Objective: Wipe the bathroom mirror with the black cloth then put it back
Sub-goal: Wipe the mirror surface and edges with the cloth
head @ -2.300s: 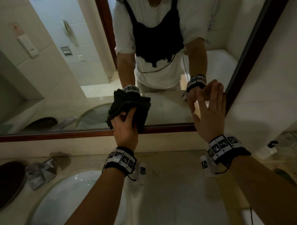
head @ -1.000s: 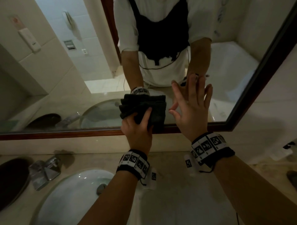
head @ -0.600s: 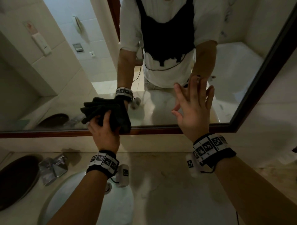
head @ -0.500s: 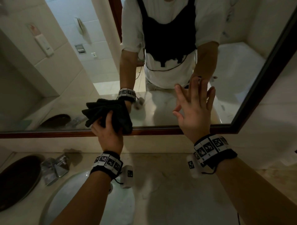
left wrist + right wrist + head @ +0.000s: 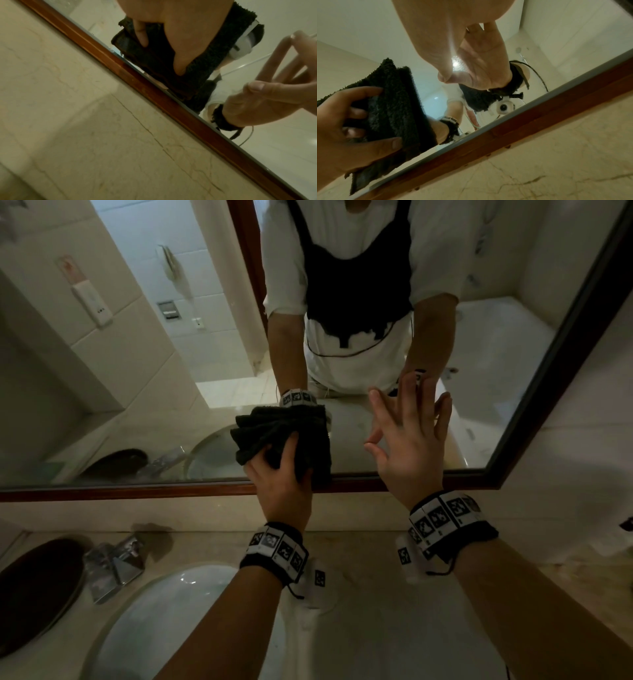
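Observation:
The black cloth (image 5: 281,436) is bunched against the lower part of the mirror (image 5: 205,354), just above its brown wooden frame (image 5: 137,491). My left hand (image 5: 279,474) grips the cloth, thumb and curled fingers pinching its folds (image 5: 397,102). The left wrist view shows the cloth (image 5: 197,65) under my left hand (image 5: 185,40), its lower edge hanging over the frame. To the right, my right hand (image 5: 407,440) is spread open, fingertips flat on the glass. It appears again as the right hand (image 5: 462,54) with its reflection.
Below the mirror runs a beige marble counter (image 5: 376,628) with a white sink basin (image 5: 164,611), a chrome faucet (image 5: 113,563) and a dark oval dish (image 5: 34,587) at the left. A white wall (image 5: 582,440) borders the mirror's right frame.
My left hand swept the cloth left along the bottom of the mirror, then back right toward the middle. The right hand stays spread on the glass.

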Available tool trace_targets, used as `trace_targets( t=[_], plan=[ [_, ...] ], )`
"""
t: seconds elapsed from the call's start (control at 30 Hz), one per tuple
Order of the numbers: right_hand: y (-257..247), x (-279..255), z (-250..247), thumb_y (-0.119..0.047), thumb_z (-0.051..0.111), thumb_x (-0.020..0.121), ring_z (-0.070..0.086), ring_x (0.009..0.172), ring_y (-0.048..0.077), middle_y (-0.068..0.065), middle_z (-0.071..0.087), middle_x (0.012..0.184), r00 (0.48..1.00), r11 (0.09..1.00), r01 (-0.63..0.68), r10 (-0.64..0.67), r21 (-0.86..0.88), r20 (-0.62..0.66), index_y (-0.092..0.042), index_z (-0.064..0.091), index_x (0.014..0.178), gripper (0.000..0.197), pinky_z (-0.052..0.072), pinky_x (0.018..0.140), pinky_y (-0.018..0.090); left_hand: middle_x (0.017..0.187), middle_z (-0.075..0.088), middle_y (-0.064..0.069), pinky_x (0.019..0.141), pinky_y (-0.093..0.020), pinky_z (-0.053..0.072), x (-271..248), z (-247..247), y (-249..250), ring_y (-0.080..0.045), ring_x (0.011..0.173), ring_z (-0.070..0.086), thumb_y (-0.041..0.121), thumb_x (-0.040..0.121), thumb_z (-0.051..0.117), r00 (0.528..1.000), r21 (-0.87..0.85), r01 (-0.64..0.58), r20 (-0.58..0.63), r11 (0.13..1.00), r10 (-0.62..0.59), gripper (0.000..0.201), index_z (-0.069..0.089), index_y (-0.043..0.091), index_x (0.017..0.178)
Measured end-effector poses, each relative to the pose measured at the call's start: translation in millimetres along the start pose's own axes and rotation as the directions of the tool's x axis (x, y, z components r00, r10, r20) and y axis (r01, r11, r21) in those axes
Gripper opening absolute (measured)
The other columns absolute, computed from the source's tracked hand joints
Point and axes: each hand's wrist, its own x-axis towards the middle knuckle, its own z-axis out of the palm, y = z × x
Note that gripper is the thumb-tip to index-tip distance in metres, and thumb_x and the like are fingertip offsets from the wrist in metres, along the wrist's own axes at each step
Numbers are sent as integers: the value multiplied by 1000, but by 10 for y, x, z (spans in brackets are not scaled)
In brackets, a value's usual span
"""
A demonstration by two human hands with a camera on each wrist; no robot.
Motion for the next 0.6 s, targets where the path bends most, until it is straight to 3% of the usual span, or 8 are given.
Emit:
trace_targets(
  t=[0.17,0.27,0.4,0.5,0.6],
  plan=[
    [1,-6,11,-42,75,81,-13,151,32,3,-12,164,999,1000,4,-4,3,-45,-35,17,156,95,-1,120,60,139,31,-14,91,-53,51,58,-89,-156,-41,126,35,25,71,85,996,34,20,83,999,-23,81,42,33,139],
    [-8,-10,8,-42,78,78,-10,151,33,5,-8,164,998,1000,5,-5,-6,-64,-35,15,156,100,-1,121,58,141,29,-16,97,-51,44,85,-165,-377,-40,128,33,25,72,85,992,-24,104,68,994,-102,81,40,37,138],
    [-36,-7,15,-47,78,74,-12,150,32,13,-2,164,996,997,1,-7,-72,-84,-33,12,157,107,3,120,61,148,23,-20,104,-51,41,152,-385,-816,-42,135,31,11,70,85,969,-63,245,-1,967,-245,90,32,40,137],
    [-72,-5,3,-46,77,75,-16,150,31,21,6,163,996,995,-18,9,-97,-89,-29,17,157,103,5,119,63,146,26,-18,103,-53,45,257,-538,-1043,-42,132,35,12,67,87,975,-53,221,5,974,-221,89,37,34,136],
    [-124,-2,-19,-42,79,75,-20,149,30,23,7,163,996,996,-43,38,-74,-78,-27,26,155,97,5,119,64,142,28,-21,100,-49,48,305,-615,-1063,-41,128,38,13,67,88,984,-57,178,14,982,-177,83,41,28,134]
  ],
)
